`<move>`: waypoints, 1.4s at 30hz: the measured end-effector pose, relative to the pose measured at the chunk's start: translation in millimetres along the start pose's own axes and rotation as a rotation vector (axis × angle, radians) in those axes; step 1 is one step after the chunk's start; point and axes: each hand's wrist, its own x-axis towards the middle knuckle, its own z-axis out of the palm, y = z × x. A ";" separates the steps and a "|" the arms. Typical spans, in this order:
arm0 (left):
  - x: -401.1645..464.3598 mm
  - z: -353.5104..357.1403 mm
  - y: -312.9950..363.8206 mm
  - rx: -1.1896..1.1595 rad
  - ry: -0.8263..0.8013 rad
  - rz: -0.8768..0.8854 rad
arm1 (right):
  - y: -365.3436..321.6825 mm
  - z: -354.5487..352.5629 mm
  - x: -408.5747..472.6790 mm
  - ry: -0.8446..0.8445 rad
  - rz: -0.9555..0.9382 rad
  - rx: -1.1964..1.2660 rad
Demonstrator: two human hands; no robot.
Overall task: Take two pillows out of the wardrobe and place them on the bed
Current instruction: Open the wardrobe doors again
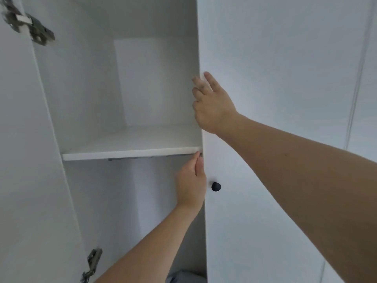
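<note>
The wardrobe (126, 88) is standing open at centre left, its shelf (130, 147) bare. At centre, the right hand (212, 105) is curling round the door (275, 78) edge. Below it, the left hand (190, 184) is gripping the same edge beside the knob (216, 186).

The wardrobe (87, 88), its shelf (130, 152) and its door (285, 58) are plain white. The knob (216, 186) is black. The hinges (30, 25) at upper left are dull silver; a grey patch (183, 277) shows at the bottom edge.
</note>
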 end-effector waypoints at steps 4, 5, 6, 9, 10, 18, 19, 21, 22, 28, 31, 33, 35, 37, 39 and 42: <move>-3.5 -14.8 5.0 -0.100 -0.180 -0.123 | -1.0 -4.2 -12.6 0.162 0.057 0.165; -2.8 -18.1 5.5 -0.091 -0.223 -0.128 | -0.3 -7.1 -15.8 0.177 0.059 0.164; -1.8 -21.4 6.1 -0.077 -0.262 -0.123 | 0.6 -12.0 -20.0 0.209 0.052 0.144; 0.8 -30.9 7.5 -0.114 -0.342 -0.142 | 6.9 -25.3 -36.2 0.324 -0.019 0.040; -0.2 -35.4 11.4 -0.164 -0.393 -0.165 | 8.8 -30.0 -42.9 0.336 -0.038 0.017; -21.5 -50.5 51.0 -0.325 -0.759 -0.193 | 31.0 -81.0 -112.0 0.358 -0.045 0.020; -27.1 -49.6 56.9 -0.326 -0.776 -0.180 | 34.9 -87.8 -120.7 0.355 -0.044 0.012; -39.1 -45.4 67.5 -0.340 -0.809 -0.152 | 42.4 -101.4 -137.2 0.328 -0.048 -0.017; -44.9 -42.8 72.5 -0.351 -0.830 -0.138 | 46.9 -108.5 -145.9 0.310 -0.052 -0.034; -91.8 -24.2 117.0 -0.394 -0.983 -0.033 | 85.8 -155.5 -205.8 0.211 -0.072 -0.140; -117.3 0.0 139.2 -0.295 -0.977 0.072 | 108.3 -176.3 -246.5 0.169 -0.033 -0.188; -135.0 16.2 157.2 -0.176 -0.965 0.143 | 121.9 -188.6 -275.8 0.112 0.024 -0.229; -149.8 33.5 176.7 -0.075 -0.949 0.189 | 134.0 -200.2 -300.8 0.043 0.095 -0.274; -161.6 54.0 195.8 0.001 -0.930 0.251 | 144.4 -210.4 -318.8 -0.035 0.153 -0.320; -171.5 76.7 211.3 0.052 -0.897 0.312 | 155.0 -217.3 -332.2 -0.116 0.198 -0.364; -187.9 108.8 228.7 0.041 -0.865 0.320 | 175.4 -220.7 -356.1 -0.199 0.241 -0.422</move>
